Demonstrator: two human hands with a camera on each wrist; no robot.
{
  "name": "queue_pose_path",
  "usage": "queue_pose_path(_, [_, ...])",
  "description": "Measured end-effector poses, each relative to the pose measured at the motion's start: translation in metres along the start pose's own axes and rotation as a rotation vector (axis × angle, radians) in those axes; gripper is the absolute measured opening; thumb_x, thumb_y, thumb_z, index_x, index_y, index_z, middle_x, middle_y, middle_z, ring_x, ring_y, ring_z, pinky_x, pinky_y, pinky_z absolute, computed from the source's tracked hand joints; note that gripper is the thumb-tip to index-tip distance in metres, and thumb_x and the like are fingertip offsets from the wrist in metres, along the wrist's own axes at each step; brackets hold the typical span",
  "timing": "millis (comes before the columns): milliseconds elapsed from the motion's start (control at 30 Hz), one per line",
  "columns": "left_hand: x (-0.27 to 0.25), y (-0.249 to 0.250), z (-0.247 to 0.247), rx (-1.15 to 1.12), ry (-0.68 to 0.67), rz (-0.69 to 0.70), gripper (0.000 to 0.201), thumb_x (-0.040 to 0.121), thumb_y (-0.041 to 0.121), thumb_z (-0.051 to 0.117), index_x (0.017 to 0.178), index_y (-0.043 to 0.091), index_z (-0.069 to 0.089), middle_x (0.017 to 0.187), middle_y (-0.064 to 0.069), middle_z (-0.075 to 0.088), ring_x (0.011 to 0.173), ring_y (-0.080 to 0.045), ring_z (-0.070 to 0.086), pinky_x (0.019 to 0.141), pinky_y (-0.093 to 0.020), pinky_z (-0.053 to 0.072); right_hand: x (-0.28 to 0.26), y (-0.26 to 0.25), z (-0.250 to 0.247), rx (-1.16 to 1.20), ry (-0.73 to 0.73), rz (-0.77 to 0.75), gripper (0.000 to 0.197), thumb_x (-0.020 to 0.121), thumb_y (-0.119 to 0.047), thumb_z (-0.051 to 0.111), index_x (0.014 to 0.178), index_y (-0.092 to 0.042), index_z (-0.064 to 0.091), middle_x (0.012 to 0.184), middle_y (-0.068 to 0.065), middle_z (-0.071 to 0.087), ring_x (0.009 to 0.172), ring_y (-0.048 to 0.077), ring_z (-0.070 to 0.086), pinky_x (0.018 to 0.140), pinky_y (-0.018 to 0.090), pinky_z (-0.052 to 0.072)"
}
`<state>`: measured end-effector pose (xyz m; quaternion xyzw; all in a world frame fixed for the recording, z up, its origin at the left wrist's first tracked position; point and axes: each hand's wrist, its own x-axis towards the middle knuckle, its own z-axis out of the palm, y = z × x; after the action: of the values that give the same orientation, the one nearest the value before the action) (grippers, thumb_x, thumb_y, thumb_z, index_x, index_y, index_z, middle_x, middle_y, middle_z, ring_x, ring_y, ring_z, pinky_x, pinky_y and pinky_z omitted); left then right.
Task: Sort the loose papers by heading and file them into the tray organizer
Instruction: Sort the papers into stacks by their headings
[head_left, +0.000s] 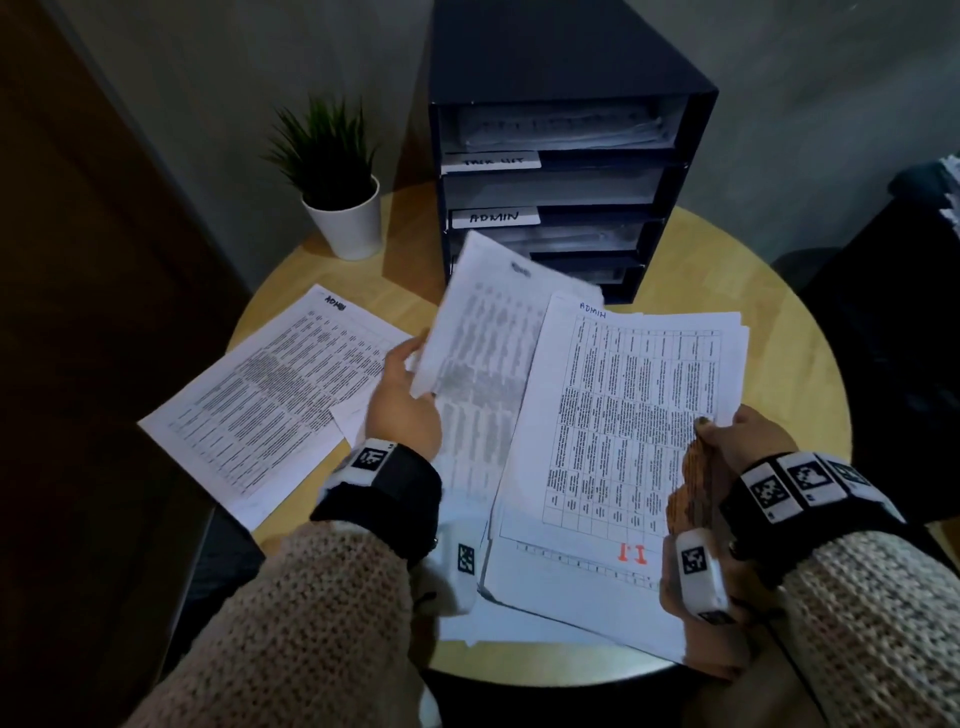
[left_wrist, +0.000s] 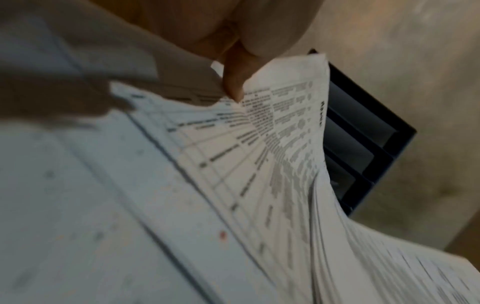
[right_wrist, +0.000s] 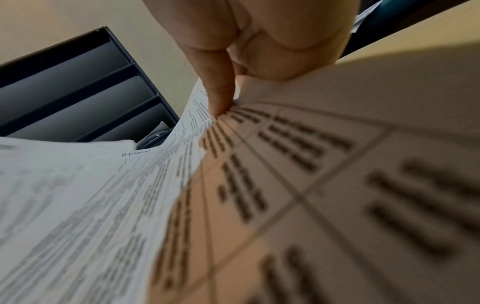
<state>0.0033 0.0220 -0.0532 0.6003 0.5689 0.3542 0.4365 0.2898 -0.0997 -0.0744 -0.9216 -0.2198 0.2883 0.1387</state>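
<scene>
**Both hands on paper, ADMIN sheets piling up**

Head view: your left hand (head_left: 402, 400) pinches one lifted sheet (head_left: 483, 332) by its lower left edge, raised in front of the tray organizer (head_left: 561, 171). Your right hand (head_left: 743, 434) grips the stack (head_left: 623, 415) at its right edge; the top page is headed ADMIN. Another ADMIN sheet (head_left: 265, 400) lies flat on the left of the round worktop (head_left: 789, 332), its corner hanging over the rim. The organizer carries an ADMIN label (head_left: 493, 216), and a potted plant (head_left: 332, 182) stands just beside it.

Left wrist view: only here you see the fingers (left_wrist: 233, 82) curled onto the bent sheet's edge. It's blurry.

Right wrist view: the thumb (right_wrist: 218, 86) presses down on the stack's gridded top page, organizer slots (right_wrist: 78, 98) open behind.
</scene>
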Motion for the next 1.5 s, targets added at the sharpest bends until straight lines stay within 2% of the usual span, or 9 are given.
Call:
queue_pose_path(133, [0.007, 0.008, -0.021, 0.052, 0.296, 0.003, 0.044, 0.094, -0.004, 0.038, 0.129, 0.021, 0.046, 0.099, 0.007, 0.053, 0.083, -0.014, 0.048, 0.066, -0.013, 0.031, 0.002, 0.004, 0.001, 0.078, 0.014, -0.023, 0.053, 0.094, -0.034, 0.052, 0.135, -0.003, 0.042, 0.14, 0.016, 0.046, 0.121, 0.035, 0.049, 0.088, 0.035, 0.039])
queue_pose_path(433, [0.009, 0.025, -0.052, -0.089, 0.586, 0.09, 0.045, 0.093, 0.002, 0.039, 0.13, 0.028, 0.044, 0.109, 0.01, 0.058, 0.096, -0.009, 0.055, 0.085, -0.027, 0.047, -0.001, 0.004, 0.0, 0.153, 0.076, -0.044, 0.032, 0.093, -0.027, 0.054, 0.1, 0.003, 0.045, 0.096, 0.021, 0.051, 0.084, 0.03, 0.049, 0.071, 0.034, 0.035])
queue_pose_path(567, [0.003, 0.038, -0.041, -0.11, 0.484, 0.118, 0.044, 0.094, 0.005, 0.04, 0.132, 0.027, 0.044, 0.109, 0.009, 0.057, 0.093, -0.008, 0.053, 0.077, -0.018, 0.04, -0.005, 0.003, 0.0, 0.237, 0.119, -0.068, 0.041, 0.091, -0.025, 0.058, 0.117, 0.006, 0.051, 0.113, 0.03, 0.059, 0.1, 0.041, 0.059, 0.088, 0.047, 0.045])
queue_pose_path(733, [-0.006, 0.039, -0.018, -0.161, 0.286, 0.14, 0.042, 0.091, 0.002, 0.046, 0.119, 0.032, 0.051, 0.102, 0.014, 0.061, 0.091, -0.007, 0.058, 0.078, -0.021, 0.041, -0.007, 0.0, -0.003, 0.335, 0.173, -0.107, 0.036, 0.092, -0.024, 0.057, 0.118, 0.0, 0.054, 0.111, 0.024, 0.062, 0.1, 0.039, 0.059, 0.089, 0.046, 0.046])
queue_pose_path(933, [0.001, 0.069, -0.048, -0.312, 0.435, 0.286, 0.039, 0.087, -0.002, 0.05, 0.107, 0.032, 0.052, 0.095, 0.02, 0.062, 0.087, 0.012, 0.059, 0.073, -0.006, 0.046, -0.01, 0.0, -0.001, 0.414, 0.248, -0.067, 0.033, 0.09, -0.023, 0.059, 0.116, -0.002, 0.056, 0.102, 0.025, 0.064, 0.093, 0.041, 0.062, 0.086, 0.051, 0.05])
queue_pose_path(1200, [0.008, 0.088, -0.071, -0.564, 0.431, 0.314, 0.047, 0.081, -0.016, 0.046, 0.116, 0.016, 0.049, 0.113, -0.003, 0.063, 0.102, -0.01, 0.061, 0.089, -0.023, 0.052, -0.015, 0.0, -0.003, 0.486, 0.224, -0.072, 0.033, 0.091, -0.023, 0.058, 0.111, 0.003, 0.055, 0.094, 0.027, 0.062, 0.083, 0.037, 0.059, 0.078, 0.045, 0.048])
queue_pose_path(1333, [0.007, 0.072, -0.047, -0.414, 0.285, 0.227, 0.038, 0.082, -0.012, 0.05, 0.107, 0.017, 0.052, 0.094, 0.009, 0.064, 0.084, -0.004, 0.061, 0.072, -0.013, 0.048, -0.019, -0.001, -0.007, 0.62, 0.13, -0.132, 0.018, 0.09, -0.021, 0.06, 0.1, -0.006, 0.06, 0.081, 0.01, 0.06, 0.082, 0.028, 0.056, 0.078, 0.039, 0.045])
queue_pose_path(1400, [0.005, 0.055, -0.028, -0.194, 0.208, 0.16, 0.031, 0.084, -0.005, 0.053, 0.1, 0.021, 0.052, 0.096, 0.005, 0.063, 0.083, -0.011, 0.06, 0.064, -0.013, 0.041, -0.017, 0.0, -0.006, 0.719, 0.07, -0.146, 0.025, 0.082, -0.026, 0.064, 0.106, -0.018, 0.063, 0.087, 0.005, 0.068, 0.081, 0.028, 0.064, 0.087, 0.049, 0.051])
queue_pose_path(1500, [-0.001, 0.029, -0.003, -0.049, 0.052, 0.076, 0.03, 0.086, -0.001, 0.053, 0.105, 0.022, 0.056, 0.1, 0.002, 0.063, 0.089, -0.019, 0.059, 0.07, -0.021, 0.038, -0.023, -0.005, -0.001, 0.874, -0.043, -0.194, 0.02, 0.088, -0.018, 0.057, 0.106, -0.024, 0.064, 0.087, 0.01, 0.069, 0.061, 0.022, 0.063, 0.071, 0.04, 0.054])
